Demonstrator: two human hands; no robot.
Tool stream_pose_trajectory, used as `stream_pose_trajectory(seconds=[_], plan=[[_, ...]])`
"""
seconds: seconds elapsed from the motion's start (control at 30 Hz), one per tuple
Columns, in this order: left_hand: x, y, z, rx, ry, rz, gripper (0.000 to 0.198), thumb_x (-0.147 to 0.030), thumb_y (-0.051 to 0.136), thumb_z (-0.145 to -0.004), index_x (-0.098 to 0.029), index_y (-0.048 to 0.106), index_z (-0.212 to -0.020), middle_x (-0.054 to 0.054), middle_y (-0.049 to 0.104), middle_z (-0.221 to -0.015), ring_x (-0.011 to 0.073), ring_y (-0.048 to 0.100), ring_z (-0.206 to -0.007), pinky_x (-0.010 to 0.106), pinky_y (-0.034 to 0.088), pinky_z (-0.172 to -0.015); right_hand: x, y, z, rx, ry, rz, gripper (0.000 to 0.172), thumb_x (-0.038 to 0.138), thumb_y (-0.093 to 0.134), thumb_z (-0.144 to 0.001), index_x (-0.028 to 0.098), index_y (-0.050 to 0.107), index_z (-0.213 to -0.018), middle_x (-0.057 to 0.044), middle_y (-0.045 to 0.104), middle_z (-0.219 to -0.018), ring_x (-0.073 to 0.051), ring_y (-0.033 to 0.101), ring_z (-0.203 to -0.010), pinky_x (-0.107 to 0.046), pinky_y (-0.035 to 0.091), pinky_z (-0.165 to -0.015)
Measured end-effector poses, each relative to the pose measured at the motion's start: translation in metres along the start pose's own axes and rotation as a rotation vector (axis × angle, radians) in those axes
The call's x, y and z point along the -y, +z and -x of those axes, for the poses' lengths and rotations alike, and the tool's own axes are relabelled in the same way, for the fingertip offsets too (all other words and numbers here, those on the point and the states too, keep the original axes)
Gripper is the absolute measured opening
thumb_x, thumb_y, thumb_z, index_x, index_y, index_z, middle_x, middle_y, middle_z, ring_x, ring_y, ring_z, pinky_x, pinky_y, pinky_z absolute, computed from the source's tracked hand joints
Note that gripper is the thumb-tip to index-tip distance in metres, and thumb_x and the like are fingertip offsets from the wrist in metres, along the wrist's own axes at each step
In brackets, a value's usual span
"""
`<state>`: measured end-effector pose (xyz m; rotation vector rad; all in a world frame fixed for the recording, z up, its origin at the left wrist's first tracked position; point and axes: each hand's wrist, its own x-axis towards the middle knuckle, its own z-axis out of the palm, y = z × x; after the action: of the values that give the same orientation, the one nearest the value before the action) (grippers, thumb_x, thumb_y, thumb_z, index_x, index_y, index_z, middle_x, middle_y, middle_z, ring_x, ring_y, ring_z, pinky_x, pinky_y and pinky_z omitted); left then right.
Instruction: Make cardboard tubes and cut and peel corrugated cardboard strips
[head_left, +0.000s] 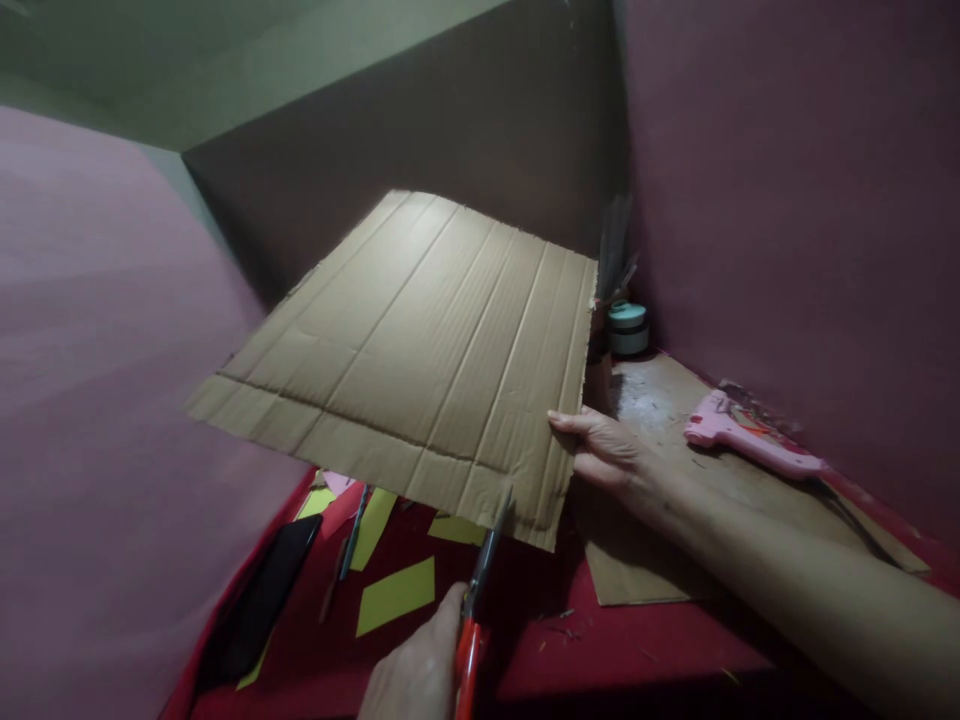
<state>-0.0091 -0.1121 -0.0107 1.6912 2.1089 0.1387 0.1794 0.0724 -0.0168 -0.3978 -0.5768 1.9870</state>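
A large sheet of corrugated cardboard (420, 350) is held tilted above a red table (600, 650). My right hand (611, 455) grips the sheet's right edge, thumb on top and fingers underneath. At the bottom middle, my left hand (416, 670) is closed round red-handled scissors (480, 590). Their blades point up and away, and the tips meet the sheet's near edge.
A pink glue gun (742, 440) lies at the right on a flat cardboard piece (645, 570). A teal-lidded jar (628, 328) stands in the back corner. Yellow paper scraps (396, 595), a pen (352, 530) and a black phone (262, 600) lie under the sheet. Pink walls close in on both sides.
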Motion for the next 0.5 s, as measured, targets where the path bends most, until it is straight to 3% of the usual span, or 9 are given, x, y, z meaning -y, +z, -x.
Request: stream_pose_trajectory(seconds=[0.17, 0.37, 0.5], plan=[[0.002, 0.006, -0.001, -0.025, 0.000, -0.023, 0.056, -0.021, 0.040, -0.080, -0.016, 0.044, -0.135, 0.010, 0.060, -0.125, 0.0222, 0.056, -0.114, 0.027, 0.040, -0.095, 0.002, 0.001, -0.001, -0.038, -0.006, -0.001, 0.024, 0.002, 0.069, -0.058, 0.017, 0.065, -0.077, -0.004, 0.071, -0.074, -0.022, 0.065, -0.087, -0.038, 0.049, -0.087], [0.004, 0.010, -0.001, -0.048, 0.012, -0.024, 0.059, -0.017, 0.039, -0.078, -0.016, 0.041, -0.137, 0.007, 0.064, -0.119, 0.0206, 0.058, -0.111, 0.023, 0.042, -0.091, 0.004, 0.001, -0.001, -0.037, 0.016, -0.032, 0.027, 0.000, 0.066, -0.060, 0.016, 0.066, -0.082, -0.005, 0.071, -0.077, -0.022, 0.065, -0.087, -0.038, 0.049, -0.088], [0.006, 0.011, -0.002, -0.035, 0.032, -0.045, 0.059, -0.015, 0.031, -0.081, -0.009, 0.037, -0.139, 0.012, 0.061, -0.122, 0.0224, 0.057, -0.112, 0.026, 0.041, -0.093, 0.003, 0.002, -0.001, -0.043, 0.009, -0.019, 0.026, 0.001, 0.066, -0.060, 0.016, 0.066, -0.081, -0.005, 0.071, -0.075, -0.022, 0.065, -0.086, -0.038, 0.050, -0.086]])
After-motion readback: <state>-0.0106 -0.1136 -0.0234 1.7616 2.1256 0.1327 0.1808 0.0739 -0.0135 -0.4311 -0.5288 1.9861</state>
